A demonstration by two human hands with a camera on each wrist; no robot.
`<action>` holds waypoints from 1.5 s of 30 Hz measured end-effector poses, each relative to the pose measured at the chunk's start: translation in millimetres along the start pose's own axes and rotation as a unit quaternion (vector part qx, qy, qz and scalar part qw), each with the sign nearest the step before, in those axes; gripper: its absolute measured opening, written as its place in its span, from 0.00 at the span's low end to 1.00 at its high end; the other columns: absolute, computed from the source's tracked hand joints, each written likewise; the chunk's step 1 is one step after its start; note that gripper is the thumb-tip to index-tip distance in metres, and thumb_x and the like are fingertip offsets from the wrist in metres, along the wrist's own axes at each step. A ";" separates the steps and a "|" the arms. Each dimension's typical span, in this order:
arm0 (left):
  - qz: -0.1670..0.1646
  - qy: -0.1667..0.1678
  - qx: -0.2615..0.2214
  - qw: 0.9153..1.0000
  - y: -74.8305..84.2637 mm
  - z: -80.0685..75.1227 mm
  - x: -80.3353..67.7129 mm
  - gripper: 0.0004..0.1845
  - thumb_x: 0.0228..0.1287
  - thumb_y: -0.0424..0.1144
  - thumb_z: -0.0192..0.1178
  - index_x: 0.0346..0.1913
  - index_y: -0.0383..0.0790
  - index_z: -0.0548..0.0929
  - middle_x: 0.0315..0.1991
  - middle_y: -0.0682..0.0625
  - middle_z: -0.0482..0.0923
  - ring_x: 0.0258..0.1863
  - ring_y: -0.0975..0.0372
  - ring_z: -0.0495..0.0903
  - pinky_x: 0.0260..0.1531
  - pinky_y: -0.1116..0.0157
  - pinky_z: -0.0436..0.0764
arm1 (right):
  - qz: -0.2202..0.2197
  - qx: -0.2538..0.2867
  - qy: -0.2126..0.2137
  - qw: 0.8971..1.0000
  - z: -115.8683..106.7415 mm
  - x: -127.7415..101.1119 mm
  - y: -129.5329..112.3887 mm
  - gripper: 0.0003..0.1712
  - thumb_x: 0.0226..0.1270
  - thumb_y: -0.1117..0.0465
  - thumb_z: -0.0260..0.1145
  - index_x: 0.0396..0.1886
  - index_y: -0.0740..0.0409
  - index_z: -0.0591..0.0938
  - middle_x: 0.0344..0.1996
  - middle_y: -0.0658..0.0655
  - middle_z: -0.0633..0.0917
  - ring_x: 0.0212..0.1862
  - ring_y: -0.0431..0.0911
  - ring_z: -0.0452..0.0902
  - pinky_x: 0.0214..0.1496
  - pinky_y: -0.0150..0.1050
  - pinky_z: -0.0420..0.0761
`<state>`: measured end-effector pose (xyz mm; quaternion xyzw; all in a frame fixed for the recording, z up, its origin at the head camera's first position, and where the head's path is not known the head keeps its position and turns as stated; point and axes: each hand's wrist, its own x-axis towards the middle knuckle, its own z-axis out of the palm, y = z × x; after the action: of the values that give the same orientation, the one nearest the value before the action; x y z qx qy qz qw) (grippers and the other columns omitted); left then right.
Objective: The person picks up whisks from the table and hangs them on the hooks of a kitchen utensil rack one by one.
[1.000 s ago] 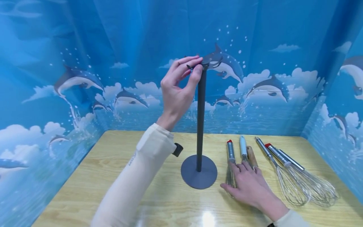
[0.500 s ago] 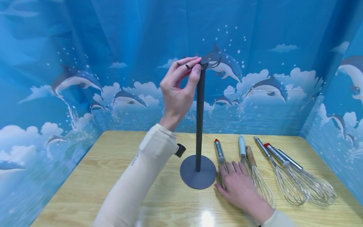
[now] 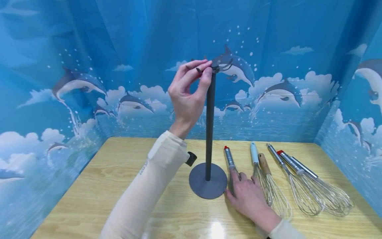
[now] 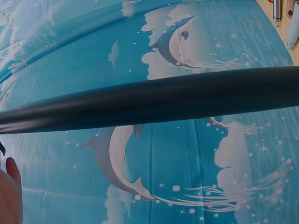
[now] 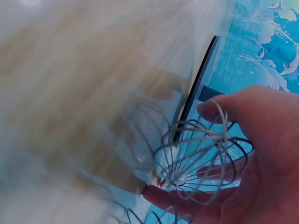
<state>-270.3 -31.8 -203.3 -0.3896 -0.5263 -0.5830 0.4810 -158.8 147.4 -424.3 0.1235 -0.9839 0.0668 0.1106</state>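
A dark grey stand [image 3: 210,126] rises from a round base [image 3: 206,187] on the wooden table [image 3: 119,186]. My left hand [image 3: 204,71] is raised to the stand's top and pinches one of the small hooks [image 3: 222,64] there. In the left wrist view the pole [image 4: 154,100] crosses the frame, with a fingertip of the left hand [image 4: 9,186] at the lower left. My right hand [image 3: 244,196] lies just right of the base. Its fingers curl round the wire head of a steel whisk [image 3: 229,157] with a red tip. In the right wrist view the whisk's wires [image 5: 196,154] sit inside my right hand [image 5: 261,154].
Several more whisks lie side by side to the right: a light-blue-handled whisk [image 3: 254,153], a wooden-handled whisk [image 3: 262,164] and two steel whisks [image 3: 298,169]. A blue dolphin-print curtain [image 3: 89,83] closes in the table at the back and both sides.
My right hand has slid the red-tipped whisk leftward, close to the stand's base, uncovering the neighbouring whisks. The left hand has stayed at the stand's top.
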 end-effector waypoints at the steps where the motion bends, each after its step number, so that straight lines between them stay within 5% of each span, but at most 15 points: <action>1: 0.001 0.001 0.001 1.000 0.2 -0.2 0.0 0.11 0.66 0.24 0.62 0.48 0.20 0.85 0.50 0.29 0.79 0.52 0.48 0.82 0.54 0.57 0.86 | -0.002 -0.001 -0.009 1.000 -0.6 0.9 1.9 0.44 0.59 0.47 0.74 0.70 0.63 0.72 0.48 0.71 0.85 0.38 0.60 0.86 0.56 0.65 0.78; 11: 0.033 0.012 0.053 0.998 -0.3 0.9 -0.8 0.11 0.65 0.26 0.65 0.48 0.24 0.87 0.49 0.31 0.81 0.53 0.47 0.81 0.51 0.62 0.83 | -0.010 0.022 -0.026 0.999 -1.3 16.0 28.5 0.43 0.52 0.56 0.78 0.68 0.61 0.74 0.37 0.65 0.82 0.31 0.54 0.80 0.46 0.63 0.80; 20: 0.042 0.017 0.065 0.997 -1.0 2.7 -0.4 0.10 0.66 0.27 0.64 0.46 0.24 0.88 0.49 0.31 0.81 0.51 0.48 0.82 0.50 0.62 0.85 | 0.018 0.091 0.029 0.995 -3.8 18.1 35.4 0.39 0.57 0.57 0.72 0.71 0.53 0.74 0.47 0.69 0.84 0.42 0.61 0.83 0.55 0.69 0.76; 23: 0.047 0.017 0.074 0.996 -1.8 2.6 -0.3 0.10 0.66 0.28 0.63 0.46 0.25 0.88 0.49 0.31 0.81 0.51 0.48 0.81 0.49 0.60 0.85 | 0.041 0.137 0.040 0.989 -5.5 18.8 35.2 0.38 0.60 0.57 0.71 0.71 0.51 0.73 0.46 0.66 0.84 0.37 0.54 0.80 0.54 0.68 0.76; 30: 0.059 0.014 0.097 0.993 -2.9 2.0 1.3 0.08 0.66 0.31 0.63 0.42 0.27 0.85 0.46 0.33 0.81 0.48 0.49 0.80 0.46 0.58 0.85 | 0.102 0.290 0.054 0.950 -11.5 22.3 35.5 0.37 0.66 0.59 0.68 0.75 0.53 0.69 0.54 0.65 0.83 0.30 0.43 0.76 0.31 0.38 0.78; 36: 0.056 0.011 0.100 0.993 -2.9 2.1 2.7 0.08 0.66 0.31 0.61 0.41 0.27 0.84 0.44 0.34 0.78 0.46 0.48 0.78 0.46 0.58 0.84 | 0.116 0.409 0.096 0.900 -14.0 23.4 35.7 0.35 0.69 0.65 0.66 0.74 0.52 0.69 0.60 0.65 0.80 0.41 0.42 0.81 0.37 0.32 0.84; 40: 0.048 -0.001 0.101 0.994 -2.5 2.9 2.1 0.09 0.66 0.32 0.60 0.42 0.28 0.84 0.44 0.34 0.77 0.47 0.48 0.77 0.48 0.62 0.82 | 0.096 0.475 0.134 0.864 -15.6 21.0 34.8 0.35 0.67 0.71 0.66 0.73 0.54 0.70 0.59 0.63 0.76 0.40 0.37 0.82 0.35 0.32 0.86; 45: 0.041 -0.007 0.107 0.993 -2.6 3.1 1.0 0.09 0.67 0.32 0.59 0.43 0.28 0.83 0.45 0.35 0.76 0.48 0.49 0.76 0.49 0.63 0.81 | 0.091 0.487 0.195 0.846 -25.2 18.2 31.4 0.35 0.64 0.72 0.67 0.70 0.52 0.74 0.55 0.55 0.78 0.40 0.35 0.83 0.36 0.29 0.85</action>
<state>-273.2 -28.9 -202.6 -0.3616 -0.5723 -0.5004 0.5398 -179.0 177.4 -399.0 0.0563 -0.7897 0.5703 0.2190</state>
